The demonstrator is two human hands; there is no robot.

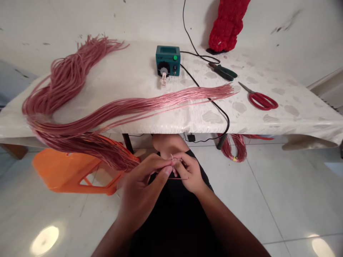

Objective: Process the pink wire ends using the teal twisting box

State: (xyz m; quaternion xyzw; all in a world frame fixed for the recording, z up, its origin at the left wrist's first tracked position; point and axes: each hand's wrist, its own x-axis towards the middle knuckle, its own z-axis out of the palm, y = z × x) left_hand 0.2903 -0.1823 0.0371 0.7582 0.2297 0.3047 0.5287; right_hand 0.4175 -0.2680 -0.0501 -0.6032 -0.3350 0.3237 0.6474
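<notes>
My left hand (143, 184) and my right hand (189, 171) meet above my lap, below the table's front edge. Both pinch a thin pink strand (174, 161) that is bent into a small loop between the fingertips. A short straight piece of it pokes out sideways under my right fingers. A big bundle of pink strands (112, 110) lies across the table (281, 114) and hangs off its left front edge, ending close to my left hand.
On the table stand a small teal box with a green button and dial (168, 61), green-handled pliers (223, 71), red scissors (261, 99) and a black cable (214, 103). A red knitted object (227, 25) hangs at the back. An orange plastic stool (69, 169) lies tipped on the floor at left.
</notes>
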